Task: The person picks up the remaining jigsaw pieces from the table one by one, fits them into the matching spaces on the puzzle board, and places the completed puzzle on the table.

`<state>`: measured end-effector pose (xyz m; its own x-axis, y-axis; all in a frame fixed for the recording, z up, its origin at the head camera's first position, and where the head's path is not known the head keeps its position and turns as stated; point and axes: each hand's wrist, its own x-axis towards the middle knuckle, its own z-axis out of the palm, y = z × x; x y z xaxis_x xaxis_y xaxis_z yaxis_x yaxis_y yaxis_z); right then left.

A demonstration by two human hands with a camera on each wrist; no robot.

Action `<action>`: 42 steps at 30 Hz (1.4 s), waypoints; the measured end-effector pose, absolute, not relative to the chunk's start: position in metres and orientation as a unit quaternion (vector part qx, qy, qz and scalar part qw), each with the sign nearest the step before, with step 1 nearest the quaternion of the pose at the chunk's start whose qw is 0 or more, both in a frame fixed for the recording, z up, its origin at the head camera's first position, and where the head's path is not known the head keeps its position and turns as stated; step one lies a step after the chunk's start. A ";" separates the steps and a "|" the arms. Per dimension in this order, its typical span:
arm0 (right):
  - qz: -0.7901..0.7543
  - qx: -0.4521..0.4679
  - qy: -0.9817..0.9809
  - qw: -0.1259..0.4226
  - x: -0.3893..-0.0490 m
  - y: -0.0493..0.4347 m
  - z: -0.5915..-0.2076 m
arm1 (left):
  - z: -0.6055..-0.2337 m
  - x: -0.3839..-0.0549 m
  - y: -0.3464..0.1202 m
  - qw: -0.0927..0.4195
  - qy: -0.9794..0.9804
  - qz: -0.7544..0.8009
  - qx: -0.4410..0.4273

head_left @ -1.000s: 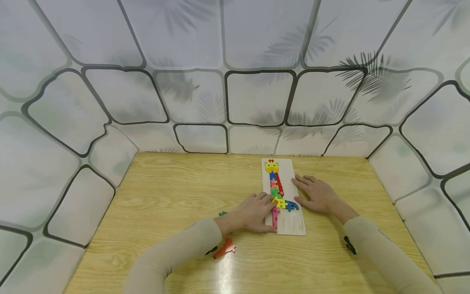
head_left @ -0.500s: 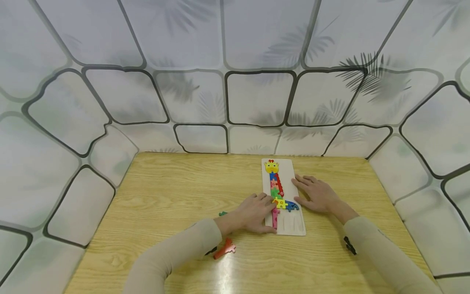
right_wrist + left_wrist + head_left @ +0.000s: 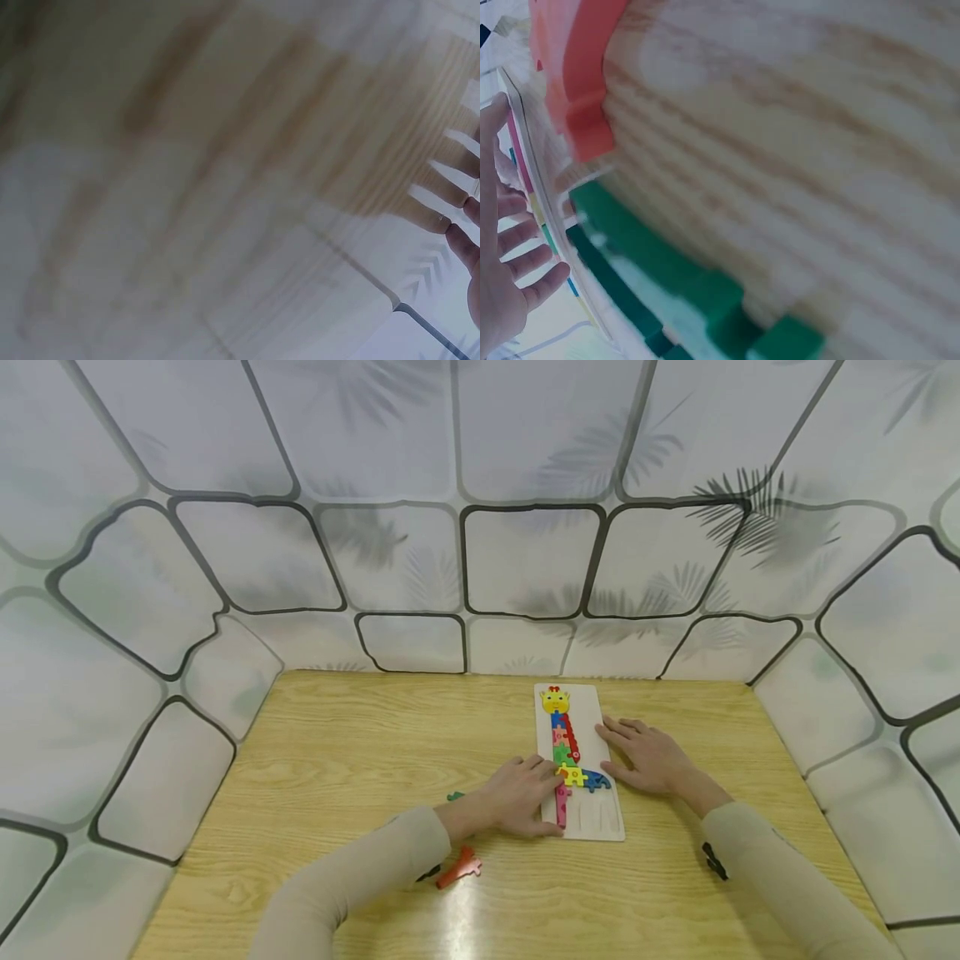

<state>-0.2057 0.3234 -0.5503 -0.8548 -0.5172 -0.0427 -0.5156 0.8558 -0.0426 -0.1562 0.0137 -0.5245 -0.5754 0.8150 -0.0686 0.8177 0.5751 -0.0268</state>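
A white puzzle board [image 3: 588,718] lies on the table, bearing a giraffe made of coloured jigsaw pieces. Its yellow head piece [image 3: 555,700] is at the far end, and a pink leg piece [image 3: 561,807] is at the near end. My left hand [image 3: 517,797] rests at the board's left edge, fingertips over the pieces near the yellow body piece [image 3: 573,776]. On the opposite edge my right hand [image 3: 647,756] touches the board with its fingers extended. In the left wrist view, the left fingers [image 3: 529,259] are spread beside the board.
A red puzzle piece [image 3: 460,867] lies on the table [image 3: 360,752] below the left forearm. A green piece [image 3: 455,795] is partly hidden behind that wrist; both appear large in the left wrist view. Patterned walls [image 3: 408,568] enclose the table's back and sides.
The left hand and forearm shift very slightly to the left. The board, the loose pieces and the right hand stay where they were.
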 end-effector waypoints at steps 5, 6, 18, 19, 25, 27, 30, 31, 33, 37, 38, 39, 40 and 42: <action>-0.018 -0.269 0.963 0.021 -0.205 0.323 -0.549 | -0.523 -0.160 0.011 0.021 0.886 -0.016 0.462; -0.020 -0.270 0.963 0.020 -0.205 0.323 -0.549 | -0.522 -0.160 0.010 0.022 0.886 -0.015 0.463; -0.019 -0.271 0.962 0.024 -0.205 0.323 -0.550 | -0.516 -0.163 -0.002 0.034 0.885 -0.010 0.463; -0.019 -0.272 0.962 0.021 -0.206 0.323 -0.550 | -0.516 -0.164 -0.004 0.034 0.886 -0.009 0.462; -0.022 -0.276 0.961 0.018 -0.206 0.323 -0.549 | -0.516 -0.168 -0.015 0.029 0.884 0.001 0.466; -0.021 -0.274 0.961 0.023 -0.206 0.323 -0.548 | -0.515 -0.169 -0.019 0.033 0.884 0.005 0.467; -0.021 -0.272 0.962 0.028 -0.206 0.323 -0.549 | -0.514 -0.169 -0.024 0.045 0.885 0.011 0.463; -0.020 -0.272 0.962 0.029 -0.206 0.323 -0.549 | -0.513 -0.169 -0.026 0.048 0.886 0.011 0.462; -0.021 -0.272 0.961 0.031 -0.206 0.323 -0.550 | -0.511 -0.168 -0.030 0.052 0.887 0.010 0.460; -0.021 -0.271 0.962 0.034 -0.206 0.323 -0.550 | -0.508 -0.166 -0.038 0.055 0.889 0.009 0.455; -0.022 -0.271 0.962 0.033 -0.206 0.323 -0.549 | -0.507 -0.165 -0.040 0.057 0.890 0.011 0.453; -0.021 -0.272 0.962 0.031 -0.206 0.323 -0.549 | -0.506 -0.165 -0.042 0.059 0.891 0.014 0.451; -0.022 -0.272 0.961 0.029 -0.206 0.323 -0.549 | -0.506 -0.164 -0.044 0.061 0.891 0.017 0.449; -0.022 -0.273 0.961 0.025 -0.206 0.322 -0.548 | -0.505 -0.163 -0.049 0.062 0.892 0.022 0.447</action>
<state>-0.2056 0.3225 -0.5477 -0.8493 -0.5266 -0.0365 -0.5243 0.8496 -0.0566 -0.1627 -0.0487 -0.5051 -0.5928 0.8001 -0.0916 0.7946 0.5996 0.0952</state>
